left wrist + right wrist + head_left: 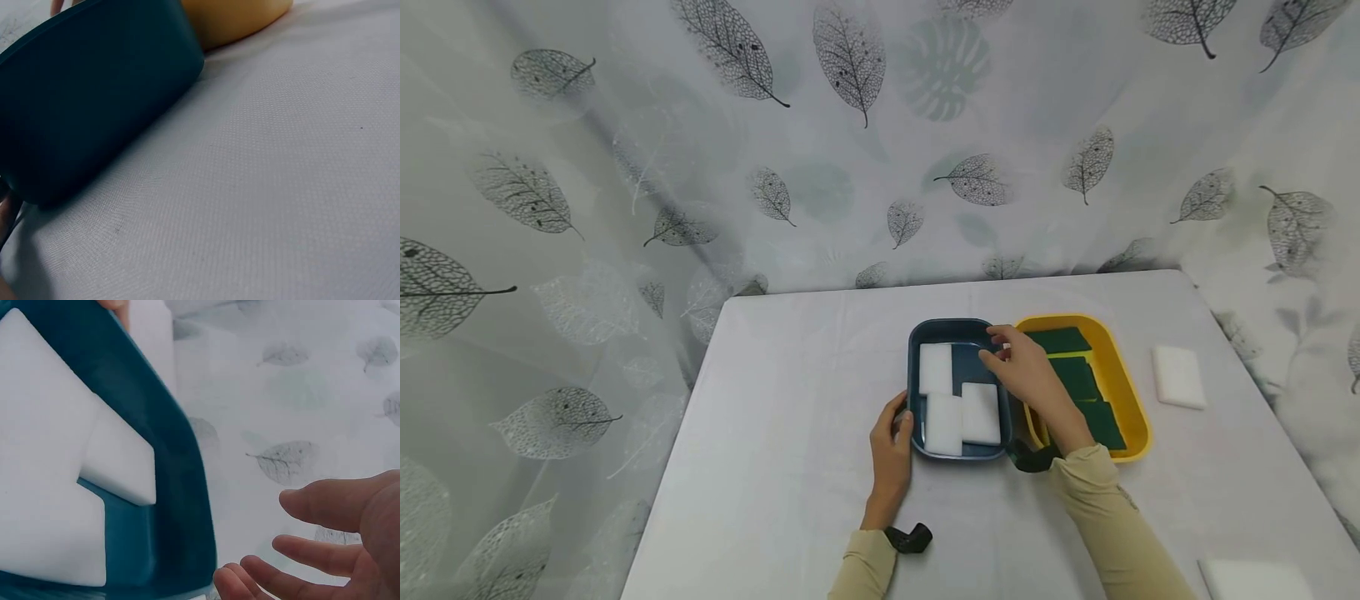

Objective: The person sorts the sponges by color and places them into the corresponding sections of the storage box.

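Observation:
A dark blue tray [957, 457] stands on the table with three white sponge blocks [981, 414] lying in it, one partly overlapping another. At the tray's left side my left hand [891, 454] holds the rim; a fingertip shows over the edge in the right wrist view. My right hand [1026, 371] hovers by the tray's right rim, with fingers loosely bent and spread, holding nothing. Beneath the right forearm is a yellow tray [1123, 392] with several flat green pads [1077, 377]. The arm hides part of them.
To the right of the yellow tray lies a white sponge block [1178, 377]. Another white block [1255, 581] is cut off at the near right edge. A white cloth covers the table [797, 417], and a leaf-patterned curtain [850, 167] hangs behind and beside it.

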Tool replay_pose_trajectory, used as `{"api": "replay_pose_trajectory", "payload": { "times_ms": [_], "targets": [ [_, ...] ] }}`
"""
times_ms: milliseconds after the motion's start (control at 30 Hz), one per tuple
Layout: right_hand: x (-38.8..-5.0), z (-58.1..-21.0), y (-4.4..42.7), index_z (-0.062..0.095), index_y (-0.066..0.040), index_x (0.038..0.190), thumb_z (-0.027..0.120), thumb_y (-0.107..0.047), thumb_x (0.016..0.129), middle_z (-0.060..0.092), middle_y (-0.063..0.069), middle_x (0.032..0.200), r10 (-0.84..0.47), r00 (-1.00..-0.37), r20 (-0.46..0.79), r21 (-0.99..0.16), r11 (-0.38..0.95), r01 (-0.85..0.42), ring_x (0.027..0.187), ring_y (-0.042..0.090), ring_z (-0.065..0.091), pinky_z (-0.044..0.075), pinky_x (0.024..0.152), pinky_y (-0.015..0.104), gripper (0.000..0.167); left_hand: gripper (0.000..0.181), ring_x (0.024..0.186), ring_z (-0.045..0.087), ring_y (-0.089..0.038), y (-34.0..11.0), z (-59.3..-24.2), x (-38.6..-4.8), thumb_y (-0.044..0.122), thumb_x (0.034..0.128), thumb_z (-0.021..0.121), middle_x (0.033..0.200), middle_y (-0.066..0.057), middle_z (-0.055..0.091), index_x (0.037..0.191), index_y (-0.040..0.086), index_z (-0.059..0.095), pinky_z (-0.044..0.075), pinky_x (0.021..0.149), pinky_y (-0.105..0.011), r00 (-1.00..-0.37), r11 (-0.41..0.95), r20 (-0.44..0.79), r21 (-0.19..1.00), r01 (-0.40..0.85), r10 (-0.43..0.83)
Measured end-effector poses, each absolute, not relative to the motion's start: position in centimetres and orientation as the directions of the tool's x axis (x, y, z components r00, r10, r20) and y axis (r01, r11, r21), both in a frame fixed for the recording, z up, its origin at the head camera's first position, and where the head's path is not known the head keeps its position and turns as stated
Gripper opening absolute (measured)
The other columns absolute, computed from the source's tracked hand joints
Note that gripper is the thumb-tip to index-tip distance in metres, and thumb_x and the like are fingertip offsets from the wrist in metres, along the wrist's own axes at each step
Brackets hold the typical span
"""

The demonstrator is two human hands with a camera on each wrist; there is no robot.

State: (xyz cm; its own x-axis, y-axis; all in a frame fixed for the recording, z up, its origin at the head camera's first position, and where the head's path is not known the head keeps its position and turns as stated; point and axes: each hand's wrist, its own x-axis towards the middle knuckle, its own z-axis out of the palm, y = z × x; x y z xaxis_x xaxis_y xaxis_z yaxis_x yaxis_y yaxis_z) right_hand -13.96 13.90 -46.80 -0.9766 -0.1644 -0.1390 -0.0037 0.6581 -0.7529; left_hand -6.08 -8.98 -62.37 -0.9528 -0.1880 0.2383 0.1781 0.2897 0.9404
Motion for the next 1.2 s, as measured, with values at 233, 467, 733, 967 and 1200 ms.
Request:
{"api": "replay_pose_trajectory", "payload": {
  "times_ms": [233,467,733,967,1200],
  "targets": [
    [-13.2,-46.1,16.4,0.043,-0.002,0.154,0.055,-0.03,0.109,0.052,0.028,0.152,-0.071,-0.991,-0.109,-0.775,0.63,0.04,0.134,0.048,0.055,0.051,0.106,0.061,0.054,0.037,0.125,0.067,-0.023,-9.0,-62.3,-6.2,0.023,0.109,0.054,0.142,-0.007,0.067,0.145,0.016,0.06,0.056,0.102,-0.03,-0.952,0.281,0.242,0.942,0.183,-0.19],
    [-12.5,-46.1,20.2,0.046,0.001,0.152,0.054,-0.033,0.109,0.05,0.029,0.152,0.031,-0.999,-0.025,-0.853,0.52,0.038,0.134,0.052,0.052,0.047,0.106,0.066,0.056,0.037,0.127,0.067,-0.024,-8.8,-62.0,-6.2,0.023,0.1083,0.055,0.141,-0.008,0.067,0.144,0.014,0.062,0.055,0.102,-0.028,-0.951,0.247,0.232,0.952,0.179,-0.204],
    [-11.2,-46.6,24.3,0.045,-0.008,0.156,0.052,-0.04,0.109,0.051,0.022,0.152,0.139,-0.99,-0.035,-0.911,0.403,0.089,0.104,-0.008,0.058,0.05,0.083,0.003,0.058,0.037,0.13,0.064,-0.021,-8.9,-62.1,-6.2,0.025,0.1088,0.054,0.143,-0.005,0.066,0.145,0.017,0.061,0.055,0.104,-0.03,-0.955,0.264,0.218,0.951,0.161,-0.201],
    [-10.0,-47.6,27.9,0.05,-0.017,0.153,0.06,-0.035,0.105,0.059,-0.004,0.134,0.183,-0.981,-0.067,-0.99,0.113,0.089,0.109,-0.001,0.062,0.053,0.082,0.005,0.052,0.038,0.127,0.066,-0.023,-8.9,-62.1,-6.1,0.024,0.1095,0.053,0.142,-0.007,0.067,0.145,0.016,0.06,0.055,0.103,-0.03,-0.954,0.27,0.227,0.948,0.17,-0.197],
    [-8.5,-49.0,31.1,0.055,-0.014,0.148,0.067,-0.019,0.102,0.065,-0.01,0.124,0.233,-0.969,-0.083,-0.981,-0.189,0.039,0.103,0.003,0.066,0.056,0.079,0.009,0.048,0.038,0.125,0.067,-0.022,-8.9,-62.3,-6.1,0.026,0.1099,0.053,0.142,-0.007,0.067,0.147,0.018,0.059,0.056,0.101,-0.032,-0.956,0.281,0.223,0.945,0.165,-0.19]
  ]
}}
